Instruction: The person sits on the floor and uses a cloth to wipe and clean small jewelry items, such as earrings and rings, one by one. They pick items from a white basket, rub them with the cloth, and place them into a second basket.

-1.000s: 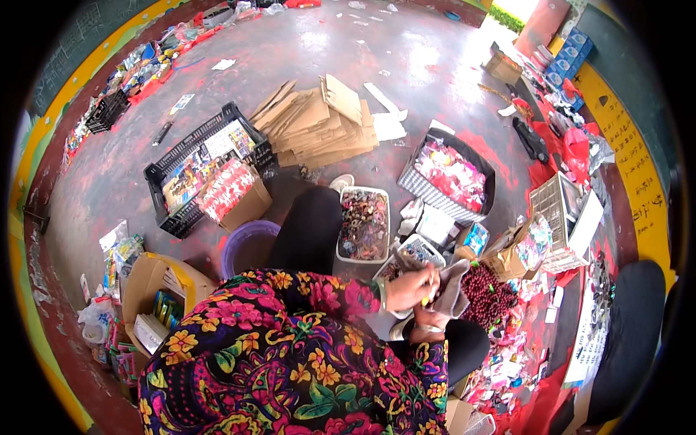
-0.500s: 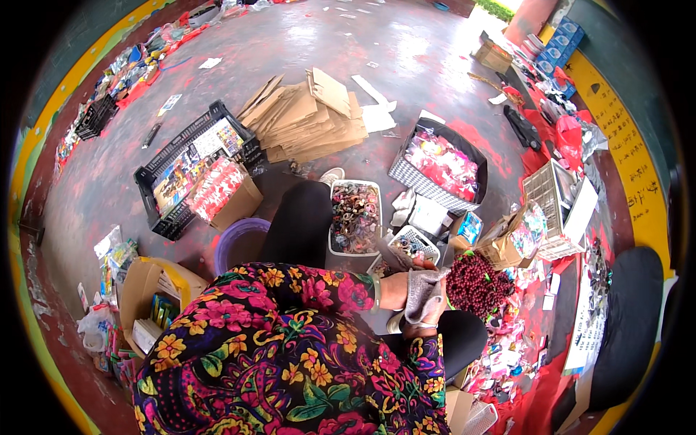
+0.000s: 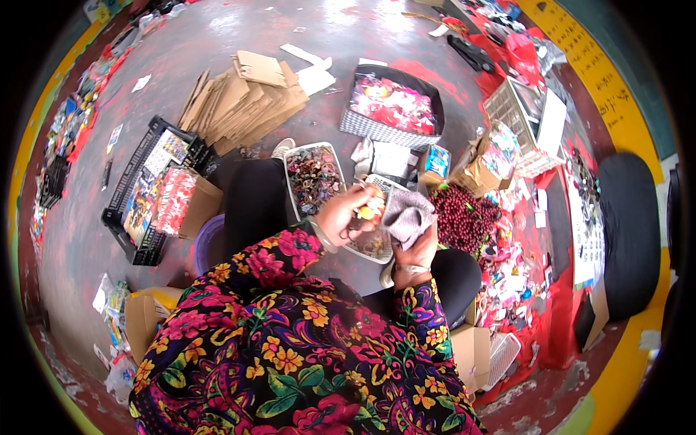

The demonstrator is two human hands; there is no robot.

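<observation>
My left hand (image 3: 339, 214) is closed on a small yellow-and-white trinket (image 3: 372, 207), its exact kind too small to make out. Beside it, my right hand (image 3: 418, 253) grips a crumpled grey cloth (image 3: 406, 219), which bunches up above the fingers. Both hands are over a white basket (image 3: 376, 255) of small items, partly covered by them. Just left of that stands a white tub (image 3: 336, 154) filled with many small dark and coloured trinkets. A heap of dark red beads (image 3: 464, 221) lies right of the cloth.
Flattened cardboard (image 3: 246, 101) is stacked ahead. A checked box (image 3: 397, 137) holds pink packets. At left are a black crate (image 3: 125, 230) and a purple bucket (image 3: 205, 246). A tan crate (image 3: 506, 109) stands at right, near scattered small goods (image 3: 507, 283) on red cloth.
My hands were together at the grey cloth; now the left is apart from it, holding the yellow-and-white trinket. The right keeps the cloth. The view has shifted, moving the surroundings leftward and up.
</observation>
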